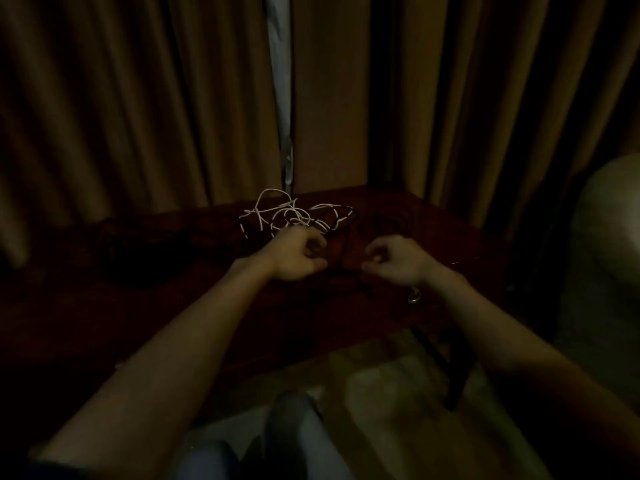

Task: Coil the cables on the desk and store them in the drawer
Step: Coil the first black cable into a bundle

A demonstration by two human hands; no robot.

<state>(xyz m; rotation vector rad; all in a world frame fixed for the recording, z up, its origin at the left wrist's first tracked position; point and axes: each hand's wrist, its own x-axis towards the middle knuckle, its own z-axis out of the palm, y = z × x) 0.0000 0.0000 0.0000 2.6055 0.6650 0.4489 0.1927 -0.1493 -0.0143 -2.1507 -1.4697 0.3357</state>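
The white cable (284,213) is lying in a loose tangle toward the back of the desk (173,299), with a dark cable (349,213) looping through its right side and trailing toward the person. The left hand (298,254) is resting with curled fingers against the tangle's near edge. The right hand (398,261) is hovering just beside it, thumb and forefinger drawn together (the gloom is hiding whether either hand is actually holding a strand). The work seems to be sitting at its opening step, teasing the cables apart, as nothing is coiled yet. The next move, I judge, is calling for one free end to be found and drawn clear before any looping. No drawer is showing. Brown curtains (138,98) are hanging behind the desk, and pale floor (381,393) is showing below its near edge.
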